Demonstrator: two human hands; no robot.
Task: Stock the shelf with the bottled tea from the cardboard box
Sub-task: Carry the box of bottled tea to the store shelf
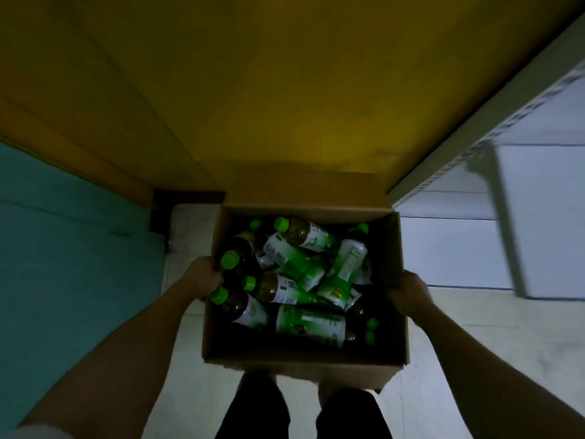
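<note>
From the head view I see my left hand (202,275) gripping the left wall of the cardboard box (304,359), its fingers curled over the rim beside a green bottle cap. My right hand (408,294) grips the right wall, fingers wrapped over that rim. The box hangs between the two hands, above my legs and the pale floor (474,343).

The bottled tea (294,289) lies jumbled inside the box, bottles on their sides at mixed angles, green caps pointing mostly to the left wall and the far wall. The bottles nearest my left fingers sit just inside the left wall; whether they touch the fingers I cannot tell.

The white shelf (522,217) stands to the right of the box, blurred.
</note>
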